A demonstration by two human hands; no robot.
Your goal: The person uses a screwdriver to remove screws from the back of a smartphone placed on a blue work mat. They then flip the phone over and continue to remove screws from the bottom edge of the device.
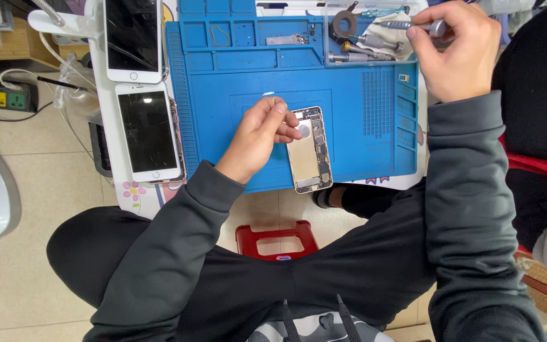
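Opened phone housing (309,151) lies on my blue work mat (242,76), near its front edge, internals facing up. Starting at the far left, a power strip (0,97) sits on the floor by the table's corner, and a white lamp base (64,24) stands above it. Next come two white-framed phones with dark screens: one (133,39) further from me, the other (149,134) closer, both lying just beside the mat's left edge. A clear plastic bag (74,95) is crumpled to their left.

My left hand (257,136) rests on the mat with its fingers curled and the fingertips pressing down on the upper left corner of the housing, pinning it rather than lifting it. Below the table edge, between my knees, a red plastic stool (276,239) shows.

Further right, at the back of the mat, a clear tray (362,41) holds several screwdrivers and a dark ring. My right hand (460,50) hovers over that tray's right end, closed around the handle of a slim metal screwdriver (409,26), which points left across the tray. A red chair (533,166) stands at the far right.
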